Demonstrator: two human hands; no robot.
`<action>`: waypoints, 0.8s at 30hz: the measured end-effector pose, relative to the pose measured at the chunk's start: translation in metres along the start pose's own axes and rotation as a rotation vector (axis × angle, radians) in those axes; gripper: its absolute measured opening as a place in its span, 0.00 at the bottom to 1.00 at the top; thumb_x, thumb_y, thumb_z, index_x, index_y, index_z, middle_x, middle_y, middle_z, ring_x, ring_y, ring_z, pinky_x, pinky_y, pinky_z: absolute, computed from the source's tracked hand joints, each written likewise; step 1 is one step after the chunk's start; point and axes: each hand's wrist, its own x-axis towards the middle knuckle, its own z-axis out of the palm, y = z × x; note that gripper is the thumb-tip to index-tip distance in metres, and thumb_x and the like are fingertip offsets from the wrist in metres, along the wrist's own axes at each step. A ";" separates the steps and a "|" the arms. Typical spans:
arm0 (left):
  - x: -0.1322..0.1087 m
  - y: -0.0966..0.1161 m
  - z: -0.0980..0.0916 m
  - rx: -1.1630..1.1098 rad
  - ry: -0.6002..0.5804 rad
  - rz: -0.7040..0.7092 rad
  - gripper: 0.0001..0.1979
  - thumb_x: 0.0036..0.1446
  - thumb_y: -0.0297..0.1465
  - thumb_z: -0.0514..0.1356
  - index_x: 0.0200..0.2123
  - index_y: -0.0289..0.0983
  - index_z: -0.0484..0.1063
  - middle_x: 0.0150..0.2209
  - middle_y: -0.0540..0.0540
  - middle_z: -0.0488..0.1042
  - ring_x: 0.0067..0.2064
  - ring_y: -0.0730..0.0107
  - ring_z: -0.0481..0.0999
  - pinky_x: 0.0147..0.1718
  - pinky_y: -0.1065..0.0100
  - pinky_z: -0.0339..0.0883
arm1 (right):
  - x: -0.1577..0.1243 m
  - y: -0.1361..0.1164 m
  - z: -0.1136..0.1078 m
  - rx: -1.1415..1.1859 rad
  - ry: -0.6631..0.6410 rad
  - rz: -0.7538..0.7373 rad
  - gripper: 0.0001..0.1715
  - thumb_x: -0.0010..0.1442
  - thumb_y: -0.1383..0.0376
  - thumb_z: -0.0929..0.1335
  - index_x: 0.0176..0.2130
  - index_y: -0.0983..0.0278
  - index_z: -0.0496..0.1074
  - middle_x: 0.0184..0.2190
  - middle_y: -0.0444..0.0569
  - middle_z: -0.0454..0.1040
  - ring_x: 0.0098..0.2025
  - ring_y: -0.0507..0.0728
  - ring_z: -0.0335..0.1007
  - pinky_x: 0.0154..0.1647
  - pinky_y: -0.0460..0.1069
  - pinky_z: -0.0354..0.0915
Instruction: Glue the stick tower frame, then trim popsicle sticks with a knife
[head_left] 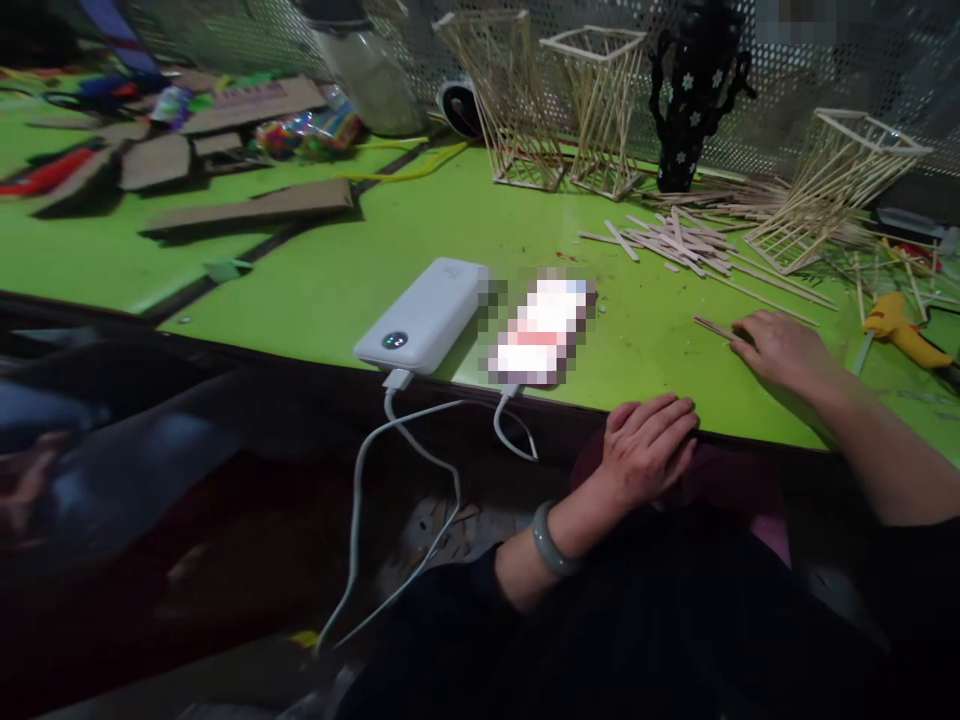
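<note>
My left hand [649, 445] rests at the near edge of the green table [315, 290], fingers curled together over the rim, a grey-green bangle on its wrist; nothing shows in it. My right hand [780, 350] lies palm down on the tabletop, fingertips touching the end of a thin wooden stick [712, 327]. A loose pile of wooden sticks [679, 240] lies just beyond it. A white power bank [424, 315] sits left of a blurred phone [540, 330], both with white cables hanging over the table edge.
Three stick-built frame structures [600, 105] stand along the back by a perforated metal wall, with a black vase [694, 95]. A yellow glue gun [900, 335] lies at right. Cardboard pieces [247, 210] and coloured clutter fill the left side. A glass jar [371, 70] stands behind.
</note>
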 end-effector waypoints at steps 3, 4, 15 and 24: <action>0.004 0.003 -0.004 -0.005 -0.025 -0.029 0.09 0.55 0.31 0.60 0.41 0.38 0.75 0.42 0.48 0.80 0.47 0.67 0.77 0.47 0.63 0.56 | 0.002 0.002 -0.003 0.003 -0.031 -0.005 0.19 0.62 0.61 0.59 0.45 0.63 0.74 0.43 0.55 0.76 0.42 0.61 0.70 0.35 0.52 0.63; 0.006 0.004 -0.006 -0.011 -0.036 -0.040 0.09 0.56 0.31 0.59 0.40 0.38 0.74 0.42 0.48 0.81 0.46 0.66 0.77 0.46 0.62 0.57 | 0.004 0.004 -0.004 0.007 -0.049 -0.002 0.19 0.62 0.62 0.59 0.45 0.63 0.74 0.42 0.54 0.76 0.42 0.60 0.71 0.34 0.52 0.62; 0.060 0.010 -0.010 -0.116 -0.092 -0.026 0.08 0.58 0.31 0.57 0.38 0.37 0.75 0.40 0.45 0.80 0.47 0.62 0.76 0.46 0.59 0.64 | 0.012 0.006 -0.005 0.094 -0.145 -0.038 0.16 0.56 0.67 0.61 0.40 0.63 0.74 0.42 0.55 0.77 0.41 0.61 0.72 0.34 0.52 0.62; 0.154 -0.009 0.056 -0.677 0.007 -0.746 0.17 0.56 0.28 0.59 0.50 0.34 0.68 0.48 0.41 0.73 0.41 0.71 0.74 0.37 0.69 0.68 | 0.026 0.046 -0.009 1.054 0.319 0.197 0.06 0.52 0.64 0.67 0.33 0.62 0.69 0.25 0.44 0.72 0.24 0.52 0.66 0.27 0.48 0.64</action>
